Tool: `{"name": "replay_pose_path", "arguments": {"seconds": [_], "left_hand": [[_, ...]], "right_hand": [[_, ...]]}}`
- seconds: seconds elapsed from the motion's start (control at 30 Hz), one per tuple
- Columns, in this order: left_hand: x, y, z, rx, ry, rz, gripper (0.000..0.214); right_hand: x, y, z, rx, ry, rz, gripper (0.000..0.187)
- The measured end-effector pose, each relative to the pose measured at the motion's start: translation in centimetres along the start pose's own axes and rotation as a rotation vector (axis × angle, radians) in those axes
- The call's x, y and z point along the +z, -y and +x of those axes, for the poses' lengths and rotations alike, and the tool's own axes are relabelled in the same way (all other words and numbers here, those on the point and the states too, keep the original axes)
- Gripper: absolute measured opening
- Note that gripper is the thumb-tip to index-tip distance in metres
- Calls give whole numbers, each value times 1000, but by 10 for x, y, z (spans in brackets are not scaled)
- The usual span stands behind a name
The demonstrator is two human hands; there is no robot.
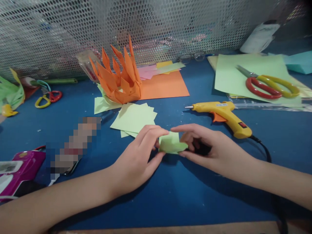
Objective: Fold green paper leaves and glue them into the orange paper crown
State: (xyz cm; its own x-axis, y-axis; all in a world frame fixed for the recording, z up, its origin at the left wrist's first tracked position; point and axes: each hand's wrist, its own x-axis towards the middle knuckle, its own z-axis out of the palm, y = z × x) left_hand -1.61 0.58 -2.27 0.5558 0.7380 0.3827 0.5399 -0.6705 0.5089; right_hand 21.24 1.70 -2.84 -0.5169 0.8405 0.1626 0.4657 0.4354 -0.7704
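Between my hands, just above the blue tabletop, is a small piece of light green paper (170, 143) with its near edge folded or curled over. My left hand (141, 151) pinches its left side, thumb below and fingers above. On the right, the thumb of my right hand (204, 143) touches the lower right corner, with the index finger reaching over the top edge. Behind my left hand lies a loose stack of light green paper squares (135, 117). An orange folded-paper crown of pointed pieces (119, 81) stands beyond the stack.
A yellow glue gun (225, 113) lies at right, its black cord (264, 148) running past my right forearm. Red-and-yellow scissors (270, 86) rest on green sheets (226, 71). Smaller scissors (48, 97) and a purple device (26, 169) are at left. A perforated metal panel (170, 26) closes the back.
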Motion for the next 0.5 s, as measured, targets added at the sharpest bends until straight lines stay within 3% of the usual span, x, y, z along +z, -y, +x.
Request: {"name": "replay_pose_path", "arguments": {"seconds": [0.1, 0.23, 0.37, 0.5], "left_hand": [[0, 1, 0, 50, -20, -6, 33], [3, 2, -2, 144, 99, 52, 18], [3, -2, -4, 192, 143, 96, 14], [1, -6, -4, 163, 160, 146, 26]], "right_hand": [[-1, -5, -2, -157, -61, -78, 15], [-3, -8, -4, -323, 30, -161, 16], [-6, -6, -4, -363, 110, -157, 10], [-8, -6, -1, -340, 122, -166, 9]]}}
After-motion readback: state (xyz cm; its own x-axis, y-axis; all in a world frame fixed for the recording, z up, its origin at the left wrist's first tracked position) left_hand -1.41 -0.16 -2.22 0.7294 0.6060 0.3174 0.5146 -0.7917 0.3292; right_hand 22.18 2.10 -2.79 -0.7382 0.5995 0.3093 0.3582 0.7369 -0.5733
